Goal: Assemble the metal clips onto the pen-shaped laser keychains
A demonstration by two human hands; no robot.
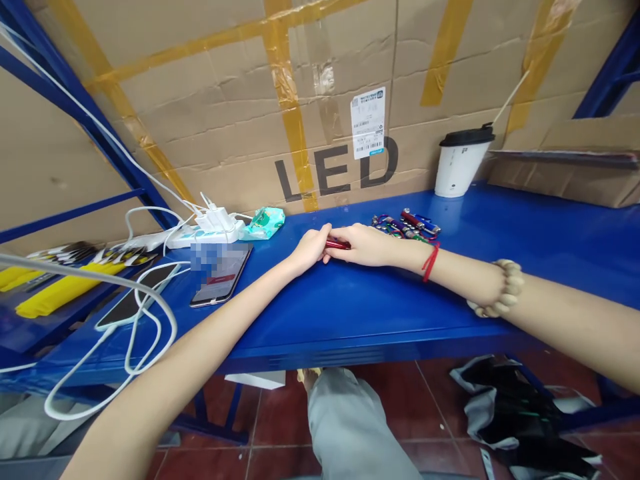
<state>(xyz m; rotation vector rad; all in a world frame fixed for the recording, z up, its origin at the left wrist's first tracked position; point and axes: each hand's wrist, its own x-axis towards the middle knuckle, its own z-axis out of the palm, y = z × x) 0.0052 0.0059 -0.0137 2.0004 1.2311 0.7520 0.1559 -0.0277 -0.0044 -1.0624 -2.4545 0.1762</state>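
My left hand (310, 249) and my right hand (366, 245) meet above the middle of the blue table. Both are closed around a small red flashlight (338, 245), a shiny metal tube mostly covered by my fingers. Behind my right wrist lies a small pile of similar flashlights (415, 224) in red, blue, green and purple, with clips or cords among them. A red string and a beaded bracelet circle my right wrist and forearm.
On the blue table (320, 313), two phones, one a lit phone (223, 275), and white cables lie left. A power strip (205, 233) and green packet (265, 223) stand behind. A lidded cup (460, 163) is at right. A large cardboard box (225, 120) backs the table.
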